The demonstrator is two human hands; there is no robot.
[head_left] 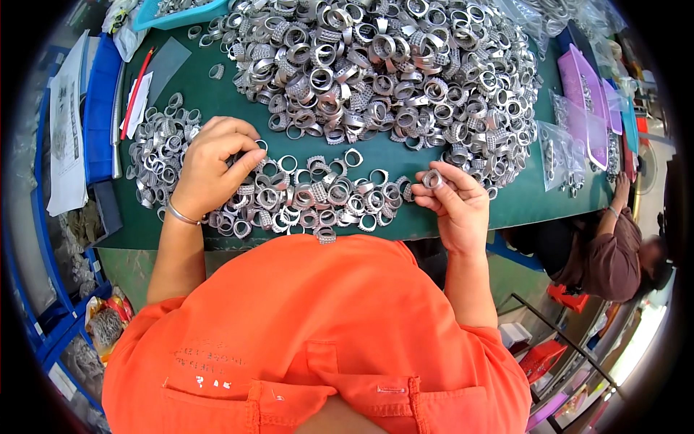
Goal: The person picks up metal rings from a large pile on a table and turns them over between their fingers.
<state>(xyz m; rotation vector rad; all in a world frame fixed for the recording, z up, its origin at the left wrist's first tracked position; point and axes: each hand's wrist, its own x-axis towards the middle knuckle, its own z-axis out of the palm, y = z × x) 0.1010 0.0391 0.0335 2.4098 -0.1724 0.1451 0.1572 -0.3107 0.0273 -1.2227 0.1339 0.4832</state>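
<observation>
My right hand (463, 210) pinches a silver-coloured metal ring (432, 179) between thumb and fingers, palm turned up, just above the table at the right end of a spread of rings (318, 194). On the left, my left hand (217, 163) is bent over the near rings, its fingers curled toward the thumb. A small ring (261, 145) shows at those fingertips, partly covered by them. One studded ring (326, 235) lies at the table's front edge, against my orange top.
A large heap of rings (361, 65) covers the back of the green table (394, 153); a smaller pile (160, 148) lies left. A red pencil (137, 94), blue tray (101, 108), plastic bags (560, 155) and pink basket (584, 101) flank them. Another person (611, 253) sits right.
</observation>
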